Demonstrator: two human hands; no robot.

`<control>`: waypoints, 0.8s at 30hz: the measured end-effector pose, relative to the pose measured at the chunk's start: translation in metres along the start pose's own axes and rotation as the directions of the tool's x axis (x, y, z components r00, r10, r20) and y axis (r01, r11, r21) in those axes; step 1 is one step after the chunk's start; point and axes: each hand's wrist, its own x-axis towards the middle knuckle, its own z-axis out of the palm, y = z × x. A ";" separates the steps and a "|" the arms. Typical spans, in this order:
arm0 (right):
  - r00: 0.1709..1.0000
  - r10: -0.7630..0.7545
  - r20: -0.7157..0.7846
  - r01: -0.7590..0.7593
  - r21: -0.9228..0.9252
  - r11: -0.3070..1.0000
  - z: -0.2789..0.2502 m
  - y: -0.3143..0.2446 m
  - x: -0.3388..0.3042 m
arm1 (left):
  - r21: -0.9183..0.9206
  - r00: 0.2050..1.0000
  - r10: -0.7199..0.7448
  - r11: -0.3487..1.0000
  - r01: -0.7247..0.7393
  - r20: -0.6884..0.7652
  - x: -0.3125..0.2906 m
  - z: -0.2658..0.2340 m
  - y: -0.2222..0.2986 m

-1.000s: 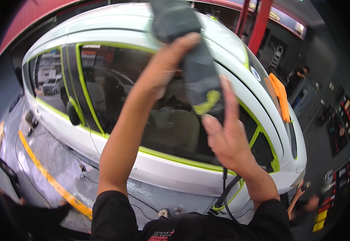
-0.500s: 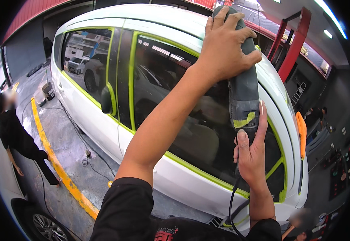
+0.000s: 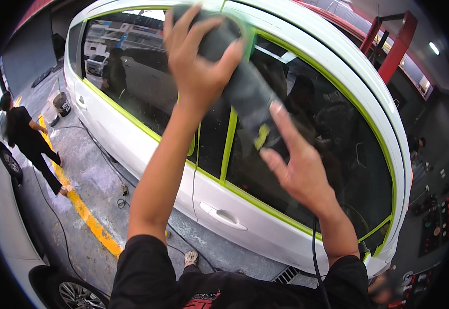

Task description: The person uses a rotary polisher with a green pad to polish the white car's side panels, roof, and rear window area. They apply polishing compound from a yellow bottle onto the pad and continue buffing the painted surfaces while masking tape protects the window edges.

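Both hands are on a dark grey power polisher (image 3: pixel 250 98), raised in front of a white car (image 3: pixel 157 159). My left hand (image 3: pixel 196 72) is wrapped over its head, fingers curled. My right hand (image 3: pixel 303 172) grips the rear handle near a scrap of yellow-green tape. Blurred by motion, a green pad (image 3: pixel 248 38) shows at the head beside the upper window frame and roof edge. Yellow-green masking tape (image 3: pixel 307 216) borders the dark side windows (image 3: pixel 312 139). A black cord (image 3: pixel 314 257) hangs below my right hand.
A person in black (image 3: pixel 23 129) walks at left beside a parked silver car (image 3: pixel 3 206). A yellow line (image 3: pixel 83 211) and a cable (image 3: pixel 101 149) run along the floor. A bucket (image 3: pixel 61 103) stands near the white car's far end. Red lift posts (image 3: pixel 397 49) rise at right.
The polisher and both hands have moved left along the car's upper edge, and the tool now slants. My view has shifted too. The person at left has changed stance.
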 end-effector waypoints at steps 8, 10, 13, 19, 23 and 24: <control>0.986 0.048 0.158 -0.026 -0.138 0.990 -0.006 -0.015 -0.009 | -0.067 0.966 -0.255 0.964 0.257 0.042 -0.037 -0.031 0.018; 0.990 0.046 0.132 -0.030 -0.123 0.992 -0.013 -0.022 0.014 | -0.052 0.974 -0.227 0.973 0.227 0.006 -0.012 -0.016 -0.002; 0.980 0.075 0.182 -0.052 -0.129 0.990 -0.018 -0.033 0.022 | -0.085 0.966 -0.259 0.963 0.257 -0.008 -0.014 -0.020 -0.007; 0.972 0.137 0.193 -0.123 -0.082 0.989 -0.024 -0.054 0.014 | -0.149 0.942 -0.329 0.930 0.336 0.068 -0.022 -0.032 0.009; 0.981 0.168 0.095 -0.164 -0.051 0.985 -0.030 -0.054 0.051 | -0.218 0.971 -0.233 0.952 0.217 -0.049 0.022 0.003 -0.022; 0.986 0.125 0.108 -0.117 -0.085 0.990 -0.030 -0.052 0.048 | -0.203 0.968 -0.248 0.951 0.234 -0.043 0.018 0.001 -0.019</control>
